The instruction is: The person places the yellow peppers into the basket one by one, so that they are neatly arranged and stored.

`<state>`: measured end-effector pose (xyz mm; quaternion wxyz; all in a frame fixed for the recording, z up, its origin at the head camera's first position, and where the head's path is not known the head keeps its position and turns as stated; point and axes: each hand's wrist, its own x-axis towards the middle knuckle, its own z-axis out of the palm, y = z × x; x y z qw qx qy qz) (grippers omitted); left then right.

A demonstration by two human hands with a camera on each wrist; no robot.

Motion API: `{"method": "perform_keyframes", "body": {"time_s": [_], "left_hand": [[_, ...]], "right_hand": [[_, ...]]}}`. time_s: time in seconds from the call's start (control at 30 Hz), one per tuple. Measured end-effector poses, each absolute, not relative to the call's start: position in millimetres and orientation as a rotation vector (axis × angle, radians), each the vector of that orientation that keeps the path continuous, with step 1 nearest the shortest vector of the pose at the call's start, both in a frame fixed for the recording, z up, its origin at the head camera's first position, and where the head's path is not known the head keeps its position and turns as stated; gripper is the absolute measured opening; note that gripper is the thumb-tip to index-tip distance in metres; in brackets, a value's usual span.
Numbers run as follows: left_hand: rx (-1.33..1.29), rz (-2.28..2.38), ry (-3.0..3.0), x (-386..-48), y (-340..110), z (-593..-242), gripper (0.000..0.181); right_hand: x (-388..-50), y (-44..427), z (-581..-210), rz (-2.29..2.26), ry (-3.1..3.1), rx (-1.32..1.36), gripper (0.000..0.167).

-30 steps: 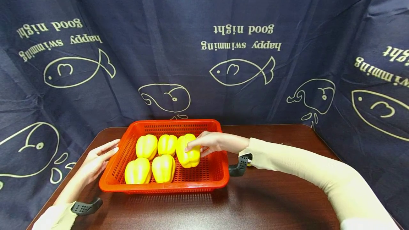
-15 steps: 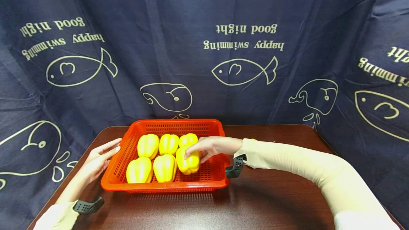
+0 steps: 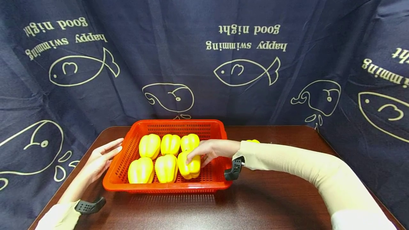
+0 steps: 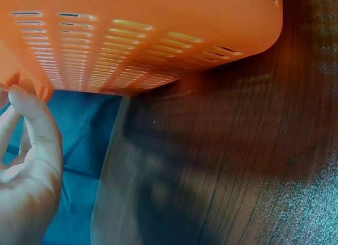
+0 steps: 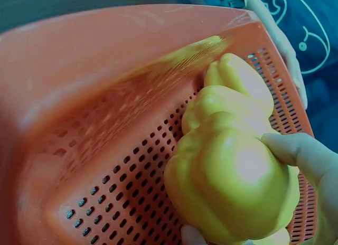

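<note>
A red plastic basket (image 3: 150,186) with slotted walls holds two rows of yellow bell peppers. In the head view my right hand (image 3: 211,150) grips the yellow bell pepper (image 3: 188,166) at the right end of the front row. The right wrist view shows the thumb on this pepper (image 5: 237,176) and a fingertip at its lower side; the other fingers are mostly hidden. Beside it stands a front-row pepper (image 3: 166,169), with another pepper (image 3: 190,142) behind. My left hand (image 3: 99,160) holds the basket's left rim, its thumb and fingers at the edge (image 4: 45,89).
The basket stands on a dark brown wooden table (image 3: 255,201). Part of another yellow object (image 3: 254,141) shows behind my right sleeve. A dark blue curtain (image 3: 204,102) with fish drawings hangs along the back and sides.
My right hand has brought the pepper forward and down into the front row, uncovering the back-row pepper behind it. My left hand stays at the basket's rim. The view has shifted slightly.
</note>
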<state>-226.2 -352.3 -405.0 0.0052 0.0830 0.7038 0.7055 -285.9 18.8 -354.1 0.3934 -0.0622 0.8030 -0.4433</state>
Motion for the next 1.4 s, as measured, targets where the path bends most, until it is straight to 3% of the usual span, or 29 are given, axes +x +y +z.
{"method": "perform_keyframes", "body": {"time_s": [0.43,1.1,1.4], "left_hand": [[0.299,2.228,2.161,-226,-352,-405,0.035],[0.286,2.245,2.155,-228,-353,-406,0.036],[0.246,2.218,2.173,-228,-354,-406,0.036]], "right_hand": [[-281,13,-362,-1.103,2.046,-0.192,0.037],[-272,11,-367,-1.099,2.076,-0.232,0.043],[-275,19,-367,-1.107,1.948,-0.307,0.026]]}}
